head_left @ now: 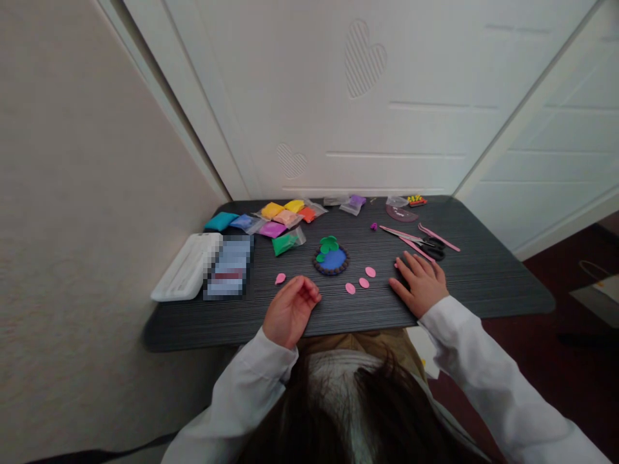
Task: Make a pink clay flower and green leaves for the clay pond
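My left hand (291, 309) rests on its side near the table's front edge, fingers loosely curled together with nothing visible in them. A small pink clay piece (280, 278) lies just beyond it. Spread flat on the table, my right hand (420, 283) has a bit of pink clay (397, 265) at its fingertips, partly covered. Several flat pink oval petals (364, 283) lie between the hands. Behind them sits a round blue clay base (333, 259) with a brown beaded rim, bearing green clay leaves (329, 244).
Bags of coloured clay (273, 211) and a green clay bag (285, 242) lie at the back left. A white case (188, 267) and a blurred rectangle (231, 265) stand left. Scissors (430, 246), pink tweezers (442, 238) and a purple clay bit (374, 226) lie right.
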The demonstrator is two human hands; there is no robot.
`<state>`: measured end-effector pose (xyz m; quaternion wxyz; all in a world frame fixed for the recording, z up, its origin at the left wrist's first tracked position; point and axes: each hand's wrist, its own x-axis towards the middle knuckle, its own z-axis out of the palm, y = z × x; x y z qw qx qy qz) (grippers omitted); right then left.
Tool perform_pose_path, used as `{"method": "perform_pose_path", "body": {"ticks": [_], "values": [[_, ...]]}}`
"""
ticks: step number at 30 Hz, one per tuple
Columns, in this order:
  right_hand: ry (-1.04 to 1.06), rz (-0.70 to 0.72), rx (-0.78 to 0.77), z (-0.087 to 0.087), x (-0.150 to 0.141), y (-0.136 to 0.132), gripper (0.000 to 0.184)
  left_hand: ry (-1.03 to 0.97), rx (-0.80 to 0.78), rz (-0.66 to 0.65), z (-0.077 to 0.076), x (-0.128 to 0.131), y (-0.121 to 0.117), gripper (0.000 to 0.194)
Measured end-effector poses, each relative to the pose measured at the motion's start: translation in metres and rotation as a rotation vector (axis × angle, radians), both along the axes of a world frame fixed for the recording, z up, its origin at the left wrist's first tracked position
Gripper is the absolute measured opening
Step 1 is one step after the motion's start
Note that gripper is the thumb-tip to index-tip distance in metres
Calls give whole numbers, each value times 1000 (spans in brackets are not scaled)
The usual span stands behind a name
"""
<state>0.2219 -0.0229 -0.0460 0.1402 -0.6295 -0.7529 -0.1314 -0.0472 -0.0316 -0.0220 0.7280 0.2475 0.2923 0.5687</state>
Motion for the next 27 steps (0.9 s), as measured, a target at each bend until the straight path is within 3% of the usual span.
{"method": "perform_pose_path", "body": {"ticks": [2,6,10,14,19,23,27], "values": [[-4,-16,-13,1,0,0,48,2,1,-7,0,0,0,17],[-73,121,-91,5,-2,-3,44,3,4,-12,-1,0,0,17],[-77,-7,-87,6,-2,-5,51,-1,7,-11,-2,-1,1,18],[-128,114,-117,6,-2,-5,46,-3,19,-32,-2,-1,0,19],[-96,-32,-79,4,-2,-5,52,0,21,-23,-3,-2,0,19],[-125,94,-113,4,-1,-4,47,-3,16,-27,-3,-1,0,18],[-74,-69,-95,2,0,-2,52,-7,17,-21,-3,-1,0,18]]}}
